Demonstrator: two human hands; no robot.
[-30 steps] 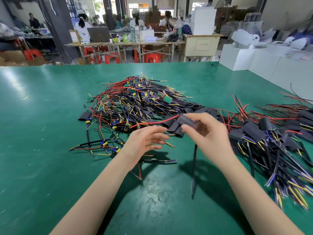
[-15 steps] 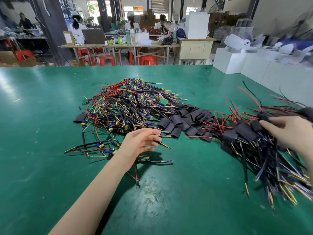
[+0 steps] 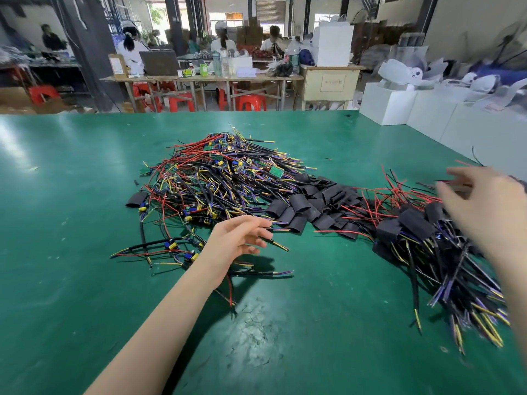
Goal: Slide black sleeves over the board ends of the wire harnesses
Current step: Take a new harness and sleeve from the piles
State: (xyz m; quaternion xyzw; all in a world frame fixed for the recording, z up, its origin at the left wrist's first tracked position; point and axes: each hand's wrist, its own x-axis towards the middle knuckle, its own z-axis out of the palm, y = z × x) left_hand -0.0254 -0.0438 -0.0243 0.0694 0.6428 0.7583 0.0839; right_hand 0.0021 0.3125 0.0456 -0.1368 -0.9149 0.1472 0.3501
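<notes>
A big tangle of unsleeved wire harnesses [image 3: 216, 181] with small green boards lies at the table's middle. A row of loose black sleeves [image 3: 310, 205] runs along its right side. Farther right lies a heap of sleeved harnesses [image 3: 419, 235]. My left hand [image 3: 238, 239] hovers with relaxed fingers over the near edge of the tangle, holding nothing. My right hand [image 3: 482, 201] is blurred, fingers spread, above the sleeved heap and empty.
The green table [image 3: 85, 280] stretches wide around the piles. A single black sleeve [image 3: 136, 199] lies at the tangle's left. White boxes [image 3: 399, 104] stand past the right edge. People work at benches beyond the far edge.
My right hand carried a sleeved harness from the middle to the right heap and let it go. The left hand stayed near the tangle with its fingers open.
</notes>
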